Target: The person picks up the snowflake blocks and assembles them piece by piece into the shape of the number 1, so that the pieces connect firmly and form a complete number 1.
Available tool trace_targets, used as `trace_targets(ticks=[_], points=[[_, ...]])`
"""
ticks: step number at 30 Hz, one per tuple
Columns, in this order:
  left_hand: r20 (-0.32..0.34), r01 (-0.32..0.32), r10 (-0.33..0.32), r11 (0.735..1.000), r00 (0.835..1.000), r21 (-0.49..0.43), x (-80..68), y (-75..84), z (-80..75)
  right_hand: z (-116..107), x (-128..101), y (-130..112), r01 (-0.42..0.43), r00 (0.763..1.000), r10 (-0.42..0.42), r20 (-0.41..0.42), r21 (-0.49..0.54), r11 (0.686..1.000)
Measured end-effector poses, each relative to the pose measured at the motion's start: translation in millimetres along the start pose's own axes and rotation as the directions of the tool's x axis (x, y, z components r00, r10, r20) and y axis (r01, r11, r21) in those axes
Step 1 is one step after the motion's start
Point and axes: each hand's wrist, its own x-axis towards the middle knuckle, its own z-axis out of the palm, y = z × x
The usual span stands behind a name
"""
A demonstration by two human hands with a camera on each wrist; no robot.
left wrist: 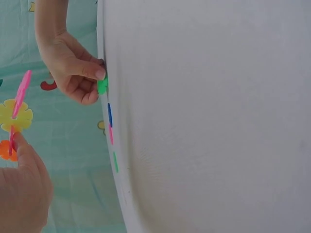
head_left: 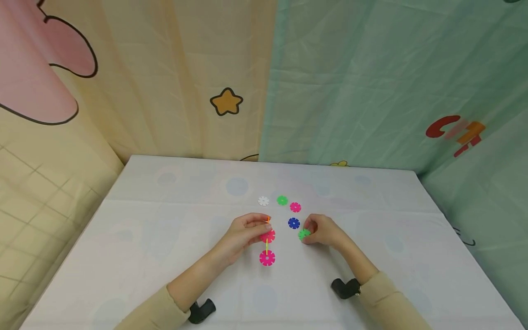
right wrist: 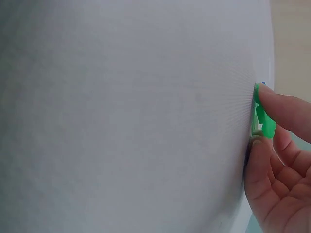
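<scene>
My left hand (head_left: pixel 260 228) pinches a joined cluster of snowflake discs (head_left: pixel 267 247): two pink ones, a yellow one seen edge-on between them, and an orange one by my fingertips. In the left wrist view the cluster (left wrist: pixel 17 114) stands above my left hand (left wrist: pixel 22 179). My right hand (head_left: pixel 310 231) pinches a green disc (head_left: pixel 304 233) that rests on the white table (head_left: pixel 165 238). The right wrist view shows thumb and forefinger of my right hand (right wrist: pixel 265 131) closed on the green disc (right wrist: pixel 262 116). A blue disc (head_left: pixel 294 223) lies between the two hands.
Loose discs lie just beyond the hands: white (head_left: pixel 263 200), green (head_left: pixel 282 200) and pink (head_left: pixel 295 207). Printed cloth walls rise behind and beside the table. Black wrist mounts (head_left: pixel 345 288) sit by both sleeves.
</scene>
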Motion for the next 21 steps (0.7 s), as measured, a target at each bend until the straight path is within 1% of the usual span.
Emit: trace_targets(ticks=[2,7,11,16,21], points=[[-0.003,0.001,-0.001,1.0,1.0,0.002,-0.3,0.2,0.0,-1,0,1,0.014,1.0,-0.014,0.015,0.018,1.0],[-0.009,0.004,-0.004,1.0,1.0,0.003,-0.5,0.1,-0.5,-3,0,3,0.007,0.999,-0.012,0.04,0.109,0.994],[-0.004,-0.003,0.003,1.0,1.0,0.007,-0.5,-0.6,-1.2,-4,0,5,-0.015,0.997,0.002,0.072,0.181,0.983],[0.001,0.002,-0.002,1.0,1.0,0.016,0.8,-2.3,-1.4,-7,1,3,-0.071,0.993,0.043,0.114,0.256,0.964],[-0.004,0.009,-0.009,1.0,1.0,0.019,1.3,-3.0,-0.8,-10,3,-1,-0.097,0.99,0.06,0.128,0.305,0.947]])
